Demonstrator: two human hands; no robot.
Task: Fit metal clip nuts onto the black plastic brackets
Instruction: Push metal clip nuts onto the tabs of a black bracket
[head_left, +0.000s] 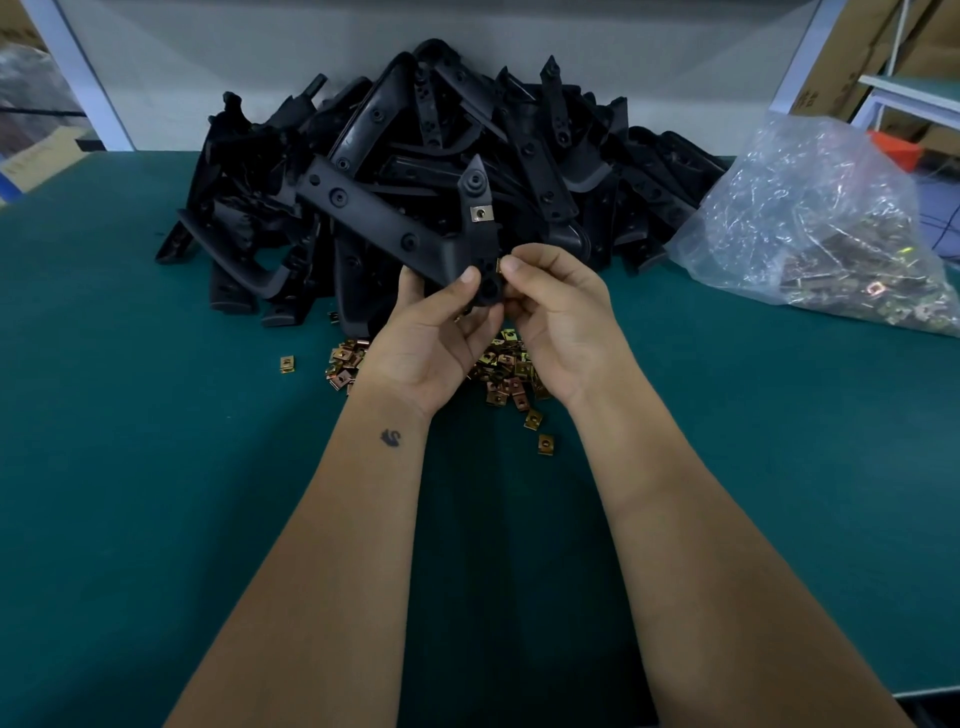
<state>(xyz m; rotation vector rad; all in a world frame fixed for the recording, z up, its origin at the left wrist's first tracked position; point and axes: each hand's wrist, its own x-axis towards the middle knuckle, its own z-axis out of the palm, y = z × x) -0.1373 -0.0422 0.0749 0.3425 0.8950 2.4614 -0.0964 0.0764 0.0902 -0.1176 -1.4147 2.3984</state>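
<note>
Bracket: a black plastic bracket (395, 223) is held up above the counter (156, 467), one fitted nut (481, 213) already seated on its upright arm.
Clip nut: a second clip nut (498, 266) is pinched at the bracket's lower edge.
Left grip (436, 332): fingers are curled round the bracket's corner.
Right grip (556, 317): thumb and fingertips are clamped on the nut.
Technique: the nut's open mouth should be squared to the edge, pushed straight until hole meets hole.
Supply: loose nuts (509, 374) lie beneath; a bracket pile (519, 145) lies behind.

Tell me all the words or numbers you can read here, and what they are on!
None can be read.
Cardboard box, top right: dark printed marks, too blurred to read.
Box, far left: faint print, too blurred to read.
Wrist of the left hand: a small dark swan-shaped tattoo, a picture, not words.
Black brackets, metal clips, plastic bag: no writing visible.
</note>
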